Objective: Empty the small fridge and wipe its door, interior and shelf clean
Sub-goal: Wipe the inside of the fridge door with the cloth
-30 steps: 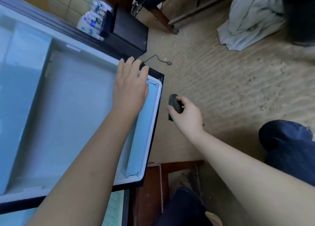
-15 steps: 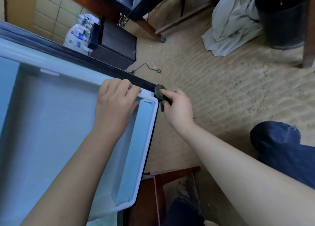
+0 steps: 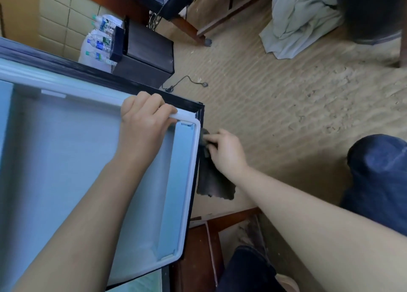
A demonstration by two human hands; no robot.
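Note:
The small fridge's open door [image 3: 66, 159] fills the left of the view, its pale blue inner liner facing me, with a white gasket and a black outer edge. My left hand [image 3: 145, 119] curls over the door's top edge near its corner and grips it. My right hand [image 3: 226, 153] holds a dark grey cloth [image 3: 211, 181] pressed against the door's black side edge just below that corner. The cloth hangs down beside the door. The fridge's interior is out of view.
A black box [image 3: 147, 56] and a bag of water bottles [image 3: 99, 42] stand beyond the door on the beige carpet. A cable [image 3: 187, 82] lies nearby. A grey sheet [image 3: 301, 20] is heaped at the back right. Wooden furniture [image 3: 198, 247] sits below the door; my knee [image 3: 378, 177] is at right.
My left hand went from lying flat on the liner to gripping the door's top edge. My right hand brought the cloth to the door's corner, then down its side edge, where the cloth now hangs unfolded.

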